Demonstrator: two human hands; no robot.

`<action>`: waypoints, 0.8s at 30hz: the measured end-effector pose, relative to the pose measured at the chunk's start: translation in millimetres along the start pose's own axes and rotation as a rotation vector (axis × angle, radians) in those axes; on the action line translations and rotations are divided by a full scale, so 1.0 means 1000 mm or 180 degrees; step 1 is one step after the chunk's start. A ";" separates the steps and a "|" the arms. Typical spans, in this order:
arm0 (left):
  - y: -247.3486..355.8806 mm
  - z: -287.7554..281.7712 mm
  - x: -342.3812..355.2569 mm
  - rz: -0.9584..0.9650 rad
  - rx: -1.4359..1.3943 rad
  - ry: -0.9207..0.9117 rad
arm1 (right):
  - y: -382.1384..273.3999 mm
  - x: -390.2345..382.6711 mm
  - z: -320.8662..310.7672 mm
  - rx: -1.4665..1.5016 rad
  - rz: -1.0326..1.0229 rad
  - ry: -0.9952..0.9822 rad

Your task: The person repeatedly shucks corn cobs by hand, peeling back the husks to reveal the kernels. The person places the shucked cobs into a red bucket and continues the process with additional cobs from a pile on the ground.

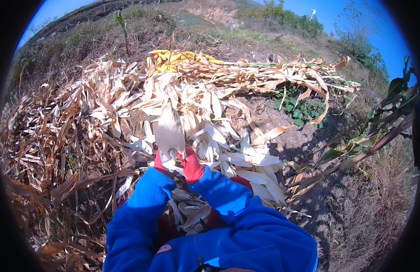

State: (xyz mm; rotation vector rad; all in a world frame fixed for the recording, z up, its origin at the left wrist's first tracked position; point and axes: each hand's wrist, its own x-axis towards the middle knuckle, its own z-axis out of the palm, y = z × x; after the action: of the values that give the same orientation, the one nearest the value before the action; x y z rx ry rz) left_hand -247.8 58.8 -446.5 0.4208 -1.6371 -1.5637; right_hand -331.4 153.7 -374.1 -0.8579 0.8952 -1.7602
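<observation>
Red-gloved left hand (pixel 160 163) and right hand (pixel 192 166) grip pale husk (pixel 169 130).

I count two hands of my own, one left hand (pixel 159 162) and one right hand (pixel 192 165), two blue sleeves (pixel 141 197), and one badge (pixel 164 249). Between my hands I count one pale husk (pixel 169 131). I also see one heap of yellow cobs (pixel 173 59), too overlapped to number, one pile of dry stalks (pixel 273 71), one wind turbine (pixel 313 13), and dozens of loose husks (pixel 257 174).
</observation>
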 end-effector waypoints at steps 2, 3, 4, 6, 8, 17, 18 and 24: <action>0.020 0.008 -0.005 -0.0252 -0.0506 -0.0357 | 0.001 0.003 -0.018 -0.0702 -0.0573 -0.0355; 0.037 0.008 -0.003 -0.0817 -0.1298 -0.0416 | -0.007 0.000 -0.014 -0.0330 -0.0430 -0.0336; 0.028 0.000 0.001 -0.2162 -0.3634 0.0079 | -0.020 0.003 0.004 0.0401 -0.0496 -0.0416; 0.076 0.027 0.008 -0.2179 -0.3702 0.0077 | -0.038 0.011 -0.014 0.2366 0.0161 -0.0882; 0.081 0.030 0.012 -0.1910 -0.3568 -0.0005 | -0.047 0.012 -0.016 0.3434 0.0359 -0.1122; 0.112 0.023 0.003 -0.1358 -0.2340 0.0061 | -0.138 0.034 -0.136 0.3781 -0.1285 0.1433; 0.115 0.022 0.003 -0.1386 -0.2321 0.0010 | -0.138 0.032 -0.138 0.3408 -0.1301 0.1499; 0.108 0.044 0.005 -0.1830 -0.3000 -0.0479 | -0.074 0.036 -0.099 0.1641 0.0256 0.0508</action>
State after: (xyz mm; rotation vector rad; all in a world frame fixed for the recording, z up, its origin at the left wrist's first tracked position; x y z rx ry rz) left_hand -251.9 103.8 -339.2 0.2576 -0.7175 -2.6204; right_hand -458.1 160.2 -353.4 -0.3459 0.5231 -1.8852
